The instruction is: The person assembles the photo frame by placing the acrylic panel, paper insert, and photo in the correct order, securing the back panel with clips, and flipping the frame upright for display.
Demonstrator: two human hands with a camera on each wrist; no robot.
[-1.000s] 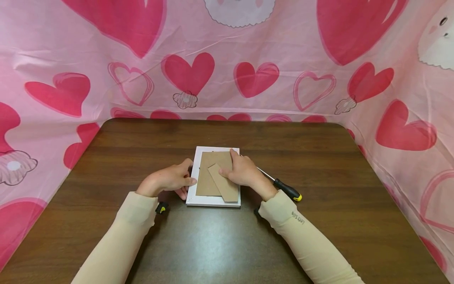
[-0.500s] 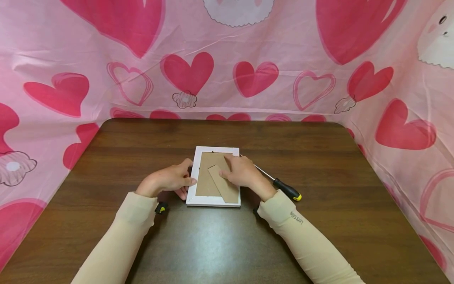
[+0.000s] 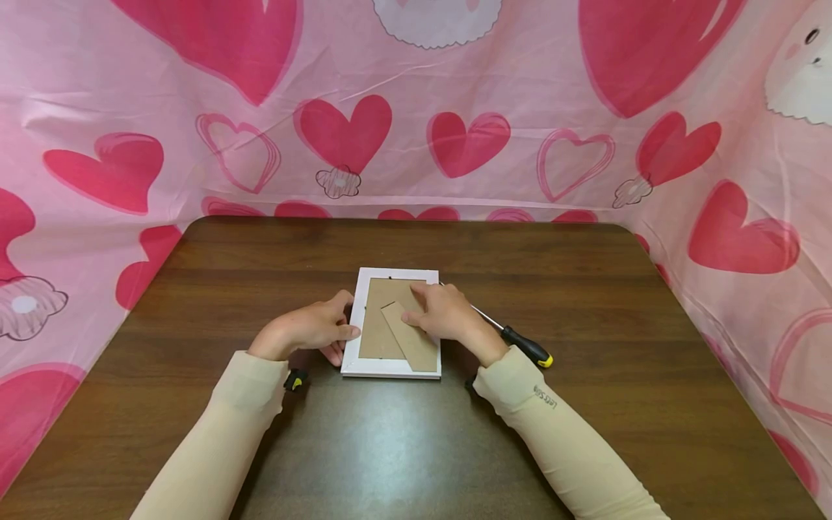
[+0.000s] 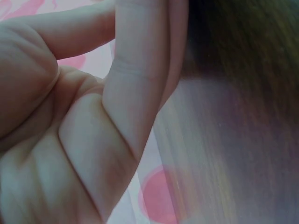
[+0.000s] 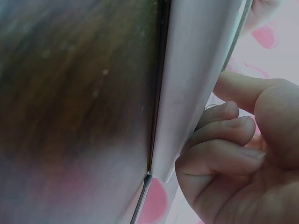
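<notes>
In the head view a white picture frame (image 3: 391, 367) lies back side up on the table, mid-picture. Its brown backing board (image 3: 382, 332) sits inside the frame's opening, and a slanted easel leg (image 3: 416, 347) is attached to the board. My left hand (image 3: 315, 325) grips the frame's left edge, thumb on top, other fingers at the side. With thumb and index finger, my right hand (image 3: 448, 314) presses on the board and leg. Its other fingers are curled beside the frame's edge in the right wrist view. The left wrist view shows my left palm (image 4: 88, 135) but not the frame.
A screwdriver (image 3: 526, 347) with a black and yellow handle lies right of the frame, its shaft reaching toward the frame's side. The brown wooden table (image 3: 292, 253) is backed by a pink cloth (image 3: 403, 188) printed with hearts.
The board's upper right part has gone down into the frame. My right index finger has drawn back from the frame's top edge onto the board. My left hand has stayed put.
</notes>
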